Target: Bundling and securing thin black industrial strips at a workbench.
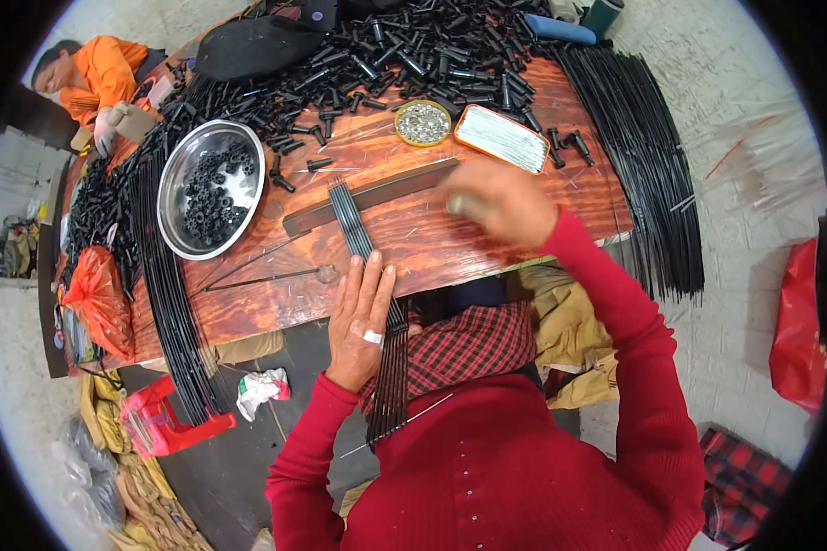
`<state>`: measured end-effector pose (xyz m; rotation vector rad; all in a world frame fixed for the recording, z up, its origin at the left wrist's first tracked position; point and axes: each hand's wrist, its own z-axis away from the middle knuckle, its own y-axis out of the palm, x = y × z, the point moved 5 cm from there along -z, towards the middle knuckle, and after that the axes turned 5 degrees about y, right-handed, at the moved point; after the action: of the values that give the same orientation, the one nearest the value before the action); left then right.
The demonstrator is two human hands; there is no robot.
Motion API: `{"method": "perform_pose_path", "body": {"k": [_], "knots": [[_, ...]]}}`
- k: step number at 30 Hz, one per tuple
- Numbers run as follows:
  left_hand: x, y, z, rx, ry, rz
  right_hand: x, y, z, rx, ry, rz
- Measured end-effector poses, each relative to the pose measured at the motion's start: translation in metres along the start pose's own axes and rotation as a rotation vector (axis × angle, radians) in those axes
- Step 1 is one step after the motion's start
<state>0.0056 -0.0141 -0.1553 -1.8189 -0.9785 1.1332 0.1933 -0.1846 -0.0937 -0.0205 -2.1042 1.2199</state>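
the bundle of thin black rods point(368, 266) lies across the table edge point(276, 308) at centre. your left hand point(360, 317) presses flat on it, fingers spread. your right hand point(496, 200), at two o'clock, is blurred; can't tell its grip. steel bowl point(179, 188) at ten o'clock.

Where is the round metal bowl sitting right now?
In the head view, the metal bowl sits on the wooden table's left side, holding small black parts, left of the black rods under the left hand.
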Motion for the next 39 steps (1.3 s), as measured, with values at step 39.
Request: {"method": "perform_pose_path", "body": {"k": [39], "knots": [[0.004,0.002,0.000,0.013,-0.015,0.028,-0.141,-0.042,-0.019,-0.230,0.667,-0.064]]}}
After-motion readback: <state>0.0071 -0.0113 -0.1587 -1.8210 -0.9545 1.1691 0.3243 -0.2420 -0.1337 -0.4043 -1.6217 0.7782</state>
